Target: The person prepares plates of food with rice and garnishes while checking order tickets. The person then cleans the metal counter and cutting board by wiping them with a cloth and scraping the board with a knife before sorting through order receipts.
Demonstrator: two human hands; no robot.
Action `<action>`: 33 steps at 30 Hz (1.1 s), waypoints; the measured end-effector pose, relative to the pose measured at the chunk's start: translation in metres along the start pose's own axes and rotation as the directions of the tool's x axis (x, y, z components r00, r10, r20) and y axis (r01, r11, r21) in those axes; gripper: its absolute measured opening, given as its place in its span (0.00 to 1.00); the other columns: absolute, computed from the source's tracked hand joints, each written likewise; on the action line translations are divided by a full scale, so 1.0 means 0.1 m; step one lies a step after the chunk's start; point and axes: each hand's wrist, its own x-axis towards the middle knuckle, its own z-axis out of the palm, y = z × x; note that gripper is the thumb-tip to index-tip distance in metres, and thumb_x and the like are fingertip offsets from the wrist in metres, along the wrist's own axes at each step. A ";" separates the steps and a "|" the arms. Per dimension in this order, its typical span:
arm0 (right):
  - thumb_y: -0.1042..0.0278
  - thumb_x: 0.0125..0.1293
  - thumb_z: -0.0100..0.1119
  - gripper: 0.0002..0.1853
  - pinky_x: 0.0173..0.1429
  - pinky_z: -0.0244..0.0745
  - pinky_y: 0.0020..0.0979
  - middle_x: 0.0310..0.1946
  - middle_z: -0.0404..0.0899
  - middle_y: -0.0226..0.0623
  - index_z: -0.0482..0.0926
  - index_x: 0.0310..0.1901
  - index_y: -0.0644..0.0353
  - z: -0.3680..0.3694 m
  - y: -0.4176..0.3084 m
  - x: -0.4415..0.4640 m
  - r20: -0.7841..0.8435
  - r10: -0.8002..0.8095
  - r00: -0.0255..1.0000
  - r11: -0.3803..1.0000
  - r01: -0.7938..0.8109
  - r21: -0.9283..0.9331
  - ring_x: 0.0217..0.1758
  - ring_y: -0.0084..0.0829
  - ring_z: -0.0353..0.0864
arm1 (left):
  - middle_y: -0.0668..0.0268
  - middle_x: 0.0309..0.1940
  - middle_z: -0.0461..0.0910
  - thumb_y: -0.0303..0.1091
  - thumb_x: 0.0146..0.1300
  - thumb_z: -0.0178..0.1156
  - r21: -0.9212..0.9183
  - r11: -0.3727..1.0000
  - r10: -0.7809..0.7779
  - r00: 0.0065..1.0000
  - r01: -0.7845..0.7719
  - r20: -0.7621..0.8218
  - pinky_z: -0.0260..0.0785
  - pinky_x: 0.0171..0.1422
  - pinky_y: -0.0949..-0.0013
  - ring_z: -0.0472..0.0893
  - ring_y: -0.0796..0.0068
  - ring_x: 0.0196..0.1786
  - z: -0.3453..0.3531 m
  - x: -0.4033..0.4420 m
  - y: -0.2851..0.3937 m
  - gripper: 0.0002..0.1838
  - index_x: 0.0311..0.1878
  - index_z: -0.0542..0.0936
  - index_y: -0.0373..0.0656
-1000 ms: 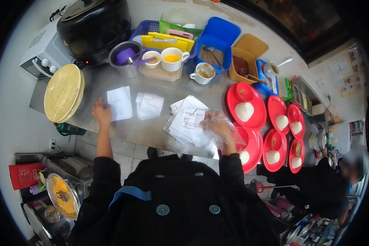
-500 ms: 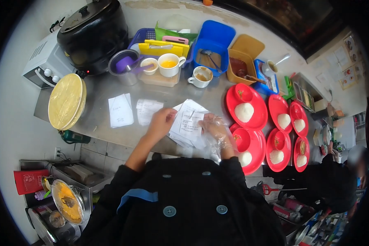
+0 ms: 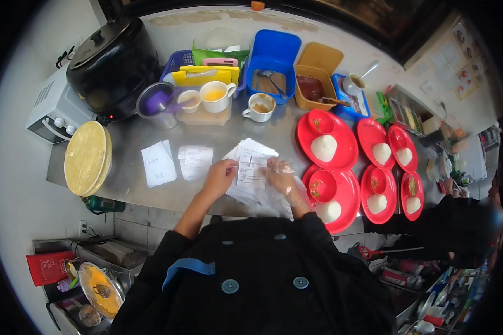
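A printed receipt lies over a loose stack of paper slips near the front edge of the steel counter. My left hand pinches the receipt's left edge with curled fingers. On the other side, my right hand, in a loose clear plastic glove, grips the right edge. Its thumb rests on the paper, and its other fingers are partly hidden. Left of the stack are more receipts and a handwritten note.
Red plates with mounds of rice and small bowls stand close on the right. Behind are a white cup, a blue tub and a brown tub. A black rice warmer sits at left. A co-worker stands far right.
The view has shifted slightly, so the counter items sit a little further left. Both hands stay at the papers, and the receipt between them now sits lower on the stack.
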 end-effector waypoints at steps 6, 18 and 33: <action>0.72 0.52 0.61 0.07 0.30 0.67 0.26 0.23 0.76 0.31 0.76 0.32 0.64 -0.23 -0.49 -0.11 0.079 0.174 0.982 0.956 -0.188 0.227 0.26 0.21 0.71 | 0.63 0.27 0.79 0.27 0.56 0.57 -0.248 0.958 -0.127 0.988 0.146 0.088 0.69 0.32 0.73 0.77 0.77 0.26 -0.09 0.09 0.15 0.09 0.41 0.77 0.37; 0.71 0.59 0.58 0.05 0.30 0.64 0.19 0.27 0.75 0.26 0.74 0.34 0.63 -0.52 -1.11 -0.52 -0.106 0.113 0.988 0.795 -0.026 0.606 0.28 0.14 0.68 | 0.65 0.27 0.79 0.28 0.56 0.60 -0.411 0.911 -0.036 0.999 0.029 -0.009 0.70 0.35 0.78 0.76 0.81 0.29 -0.38 0.11 0.77 0.09 0.39 0.77 0.35; 0.75 0.61 0.54 0.08 0.40 0.74 0.24 0.35 0.77 0.34 0.74 0.41 0.68 -0.97 -1.52 -1.68 -0.519 0.199 0.831 0.651 0.284 0.704 0.35 0.24 0.78 | 0.67 0.25 0.77 0.27 0.58 0.59 -0.632 0.769 0.284 0.936 -0.093 0.207 0.68 0.31 0.81 0.74 0.84 0.26 -0.29 0.06 1.86 0.08 0.38 0.76 0.33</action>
